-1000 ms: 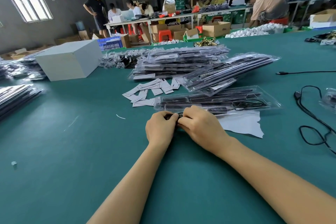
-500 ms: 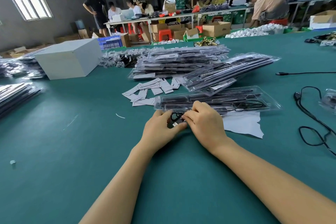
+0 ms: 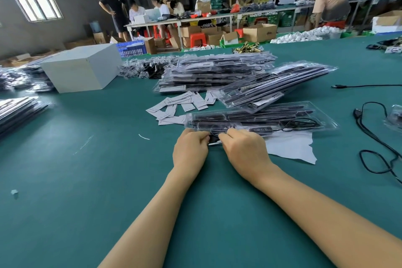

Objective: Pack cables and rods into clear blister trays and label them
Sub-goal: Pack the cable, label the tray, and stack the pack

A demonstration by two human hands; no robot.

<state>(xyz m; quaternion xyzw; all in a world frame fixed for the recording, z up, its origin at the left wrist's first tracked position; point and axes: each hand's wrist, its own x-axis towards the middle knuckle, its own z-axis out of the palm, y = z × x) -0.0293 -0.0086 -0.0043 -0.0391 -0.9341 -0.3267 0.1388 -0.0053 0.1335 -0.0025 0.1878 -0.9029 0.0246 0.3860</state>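
Seemingly mid-packing, a dark cable end (image 3: 214, 139) is pinched between the curled left hand (image 3: 190, 150) and right hand (image 3: 243, 151) at the near edge of a clear blister tray (image 3: 258, 118) on the green table (image 3: 87, 180). Next, seating it in its pocket is judged due. Fingertips and the pocket are hidden behind the knuckles.

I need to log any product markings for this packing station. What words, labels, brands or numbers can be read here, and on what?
No text can be read.
White paper labels beside the tray: print too small.
Blue crate: white markings, blurred.
Cardboard box: dark mark on its side, blurred.
Blister tray at the hands: no text shows.
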